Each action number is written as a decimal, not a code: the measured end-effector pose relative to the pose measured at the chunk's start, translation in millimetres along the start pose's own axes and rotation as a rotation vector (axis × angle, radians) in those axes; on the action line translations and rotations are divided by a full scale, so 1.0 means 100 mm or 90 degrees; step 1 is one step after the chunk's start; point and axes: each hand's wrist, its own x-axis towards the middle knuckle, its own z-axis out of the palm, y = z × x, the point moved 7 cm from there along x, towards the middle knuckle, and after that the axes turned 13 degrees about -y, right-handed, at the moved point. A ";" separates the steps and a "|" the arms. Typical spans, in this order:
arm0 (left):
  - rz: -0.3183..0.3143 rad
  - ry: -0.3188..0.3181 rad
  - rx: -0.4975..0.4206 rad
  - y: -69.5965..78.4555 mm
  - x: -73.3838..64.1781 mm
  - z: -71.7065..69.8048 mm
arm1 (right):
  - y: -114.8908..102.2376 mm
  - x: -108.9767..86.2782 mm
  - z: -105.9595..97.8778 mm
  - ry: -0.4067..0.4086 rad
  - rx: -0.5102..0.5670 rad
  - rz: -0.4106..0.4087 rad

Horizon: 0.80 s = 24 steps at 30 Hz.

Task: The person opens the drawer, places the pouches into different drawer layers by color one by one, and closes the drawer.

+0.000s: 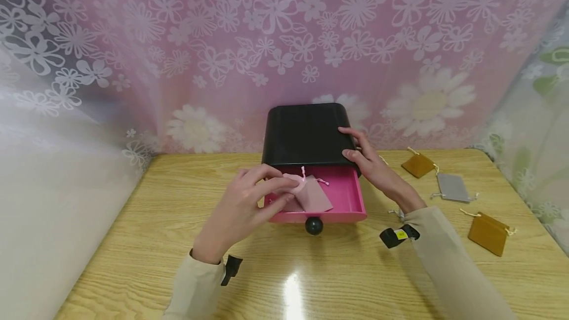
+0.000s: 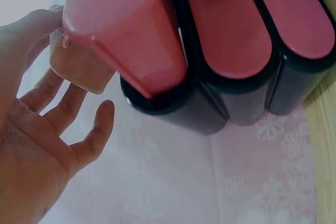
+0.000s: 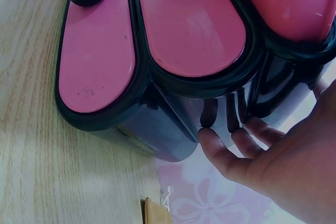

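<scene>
A black cabinet with several stacked pink drawers stands on the table. Its top drawer is pulled out and contains dusty-pink drawstring pouches. Over the drawer's left part, my left hand pinches a light pink drawstring pouch between thumb and fingers. In the left wrist view that hand is beside the drawer's side, a pouch showing behind the fingers. My right hand rests on the cabinet's right top edge, and several fingertips touch its side in the right wrist view.
On the right of the wooden table lie a brown pouch, a grey pouch and another brown pouch. Grey cord ends show near my right wrist. A flowered curtain hangs behind the cabinet.
</scene>
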 end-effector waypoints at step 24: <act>-0.033 -0.055 0.017 0.01 0.09 0.22 | 0.00 0.00 0.00 0.003 0.004 0.000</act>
